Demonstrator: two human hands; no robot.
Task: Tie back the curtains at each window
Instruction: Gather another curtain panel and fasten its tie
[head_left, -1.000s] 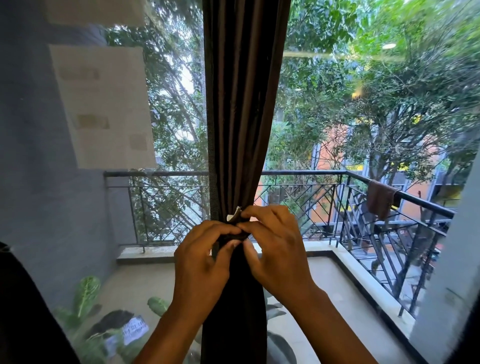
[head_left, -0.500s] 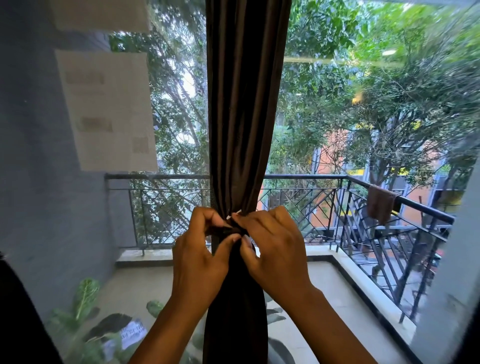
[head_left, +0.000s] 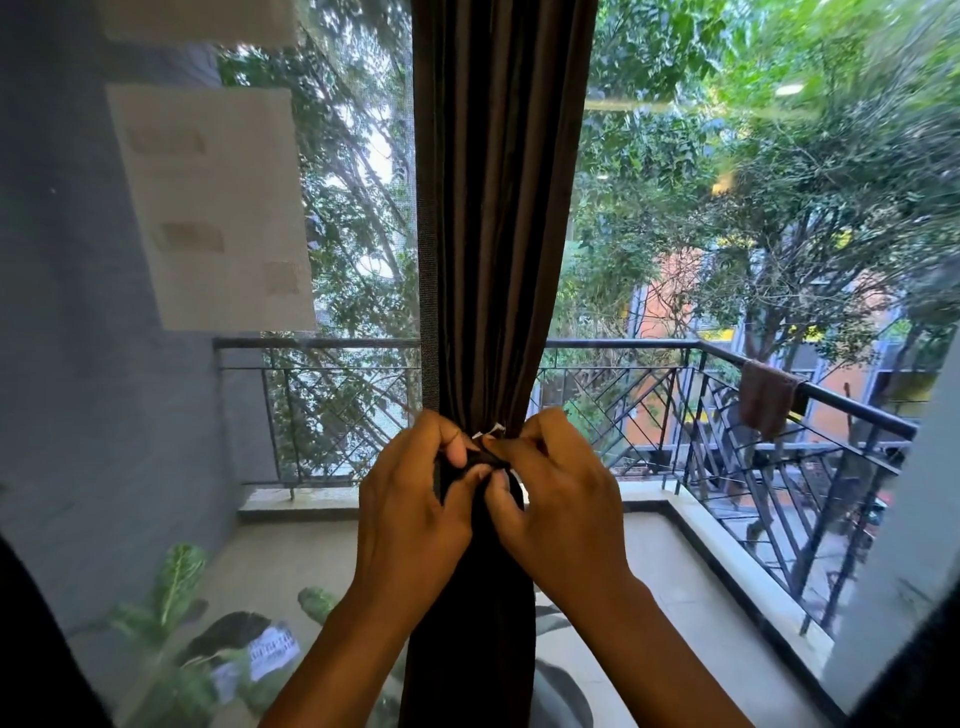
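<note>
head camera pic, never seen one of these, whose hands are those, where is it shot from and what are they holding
There is no robot here. The picture comes from a wide-angle camera worn on a person's head, looking forward and down, so the two arms that rise from the bottom edge are that person's own.

The left hand and the right hand meet in front of a dark brown curtain, gathered into one narrow bunch before a window. Both hands pinch a dark tie-back band at the curtain's narrowest point; a small white tag sticks out there. Whether the band is already fastened cannot be told.

Through the glass are a balcony railing with a brown cloth draped over it, trees, and leafy plants at lower left.
</note>
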